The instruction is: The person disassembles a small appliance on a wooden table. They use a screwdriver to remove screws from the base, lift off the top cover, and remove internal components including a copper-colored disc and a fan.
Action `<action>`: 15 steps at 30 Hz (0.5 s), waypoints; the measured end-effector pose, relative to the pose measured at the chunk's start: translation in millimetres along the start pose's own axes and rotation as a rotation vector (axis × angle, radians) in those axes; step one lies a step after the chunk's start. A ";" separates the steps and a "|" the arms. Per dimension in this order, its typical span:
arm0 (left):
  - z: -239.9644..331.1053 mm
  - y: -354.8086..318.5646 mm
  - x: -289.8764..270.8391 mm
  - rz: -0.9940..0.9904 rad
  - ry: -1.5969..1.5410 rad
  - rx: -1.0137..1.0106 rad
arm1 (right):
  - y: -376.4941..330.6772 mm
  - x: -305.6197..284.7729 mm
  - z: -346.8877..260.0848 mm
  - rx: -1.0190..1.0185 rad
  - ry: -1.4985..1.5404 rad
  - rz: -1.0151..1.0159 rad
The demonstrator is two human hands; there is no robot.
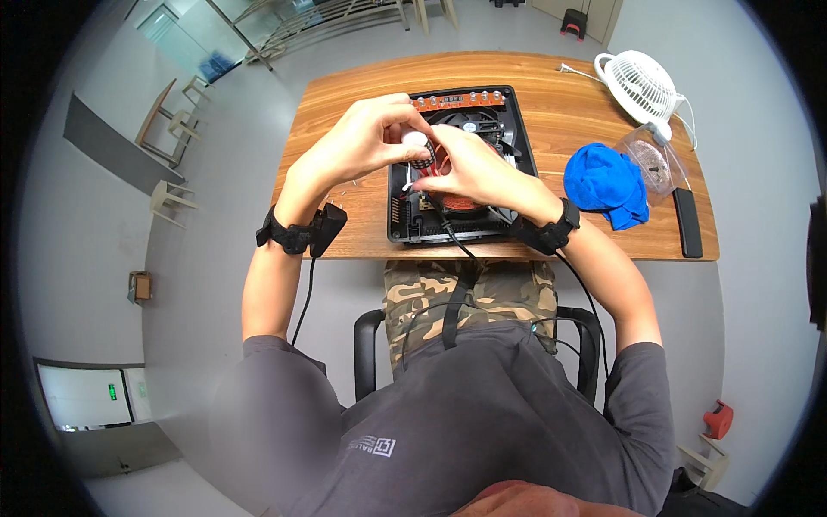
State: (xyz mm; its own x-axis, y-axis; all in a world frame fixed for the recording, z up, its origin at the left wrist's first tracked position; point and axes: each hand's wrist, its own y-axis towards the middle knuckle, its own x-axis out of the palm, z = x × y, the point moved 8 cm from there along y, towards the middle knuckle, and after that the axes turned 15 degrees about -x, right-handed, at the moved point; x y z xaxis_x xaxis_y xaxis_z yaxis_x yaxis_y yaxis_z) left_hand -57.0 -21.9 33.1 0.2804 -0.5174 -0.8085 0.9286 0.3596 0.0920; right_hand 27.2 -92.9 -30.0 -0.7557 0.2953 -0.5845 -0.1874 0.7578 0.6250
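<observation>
Wood-grain brown worktop (pixel 573 108) above a grey floor (pixel 211 293), viewed from overhead. Centrally, a short cylinder with a white end and a dark patterned side (pixel 423 160) is raised over the left part of an open black square housing (pixel 524 138). Its long axis appears tilted, white end uppermost and farther from the person, patterned side toward the right. It lies at the fingertips of the left hand (pixel 372 138), the nearer, which pinches it between thumb and fingers; the right hand (pixel 472 168) curls close on the opposite side, its grip, if any, indeterminable. Beneath: a copper-coloured coil (pixel 461 203); beyond, an orange circuit board (pixel 457 100). Farther right: a crumpled blue cloth (pixel 601 185), a clear plastic container (pixel 652 164), a white fan (pixel 639 86) and a flat black bar (pixel 687 222).
</observation>
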 end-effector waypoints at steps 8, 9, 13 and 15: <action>-6.0 4.3 5.2 -0.031 -0.106 -0.055 | -2.8 3.7 1.4 -0.026 0.000 0.041; -5.8 5.1 7.0 -0.032 -0.125 -0.050 | -2.0 2.3 -3.9 -0.005 -0.006 0.039; -10.4 10.6 12.2 -0.014 -0.116 -0.040 | -2.5 8.0 -3.8 0.031 0.071 -0.051; -12.6 11.1 12.2 -0.017 -0.120 -0.062 | -2.1 10.2 -2.3 0.009 0.062 -0.084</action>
State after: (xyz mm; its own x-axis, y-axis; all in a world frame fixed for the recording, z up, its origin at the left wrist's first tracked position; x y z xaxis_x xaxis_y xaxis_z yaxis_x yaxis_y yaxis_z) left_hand -46.3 -14.4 16.9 0.2951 -0.6119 -0.7338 0.9179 0.3949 0.0399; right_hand 18.5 -92.8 -36.1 -0.7748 0.1944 -0.6016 -0.2464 0.7834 0.5705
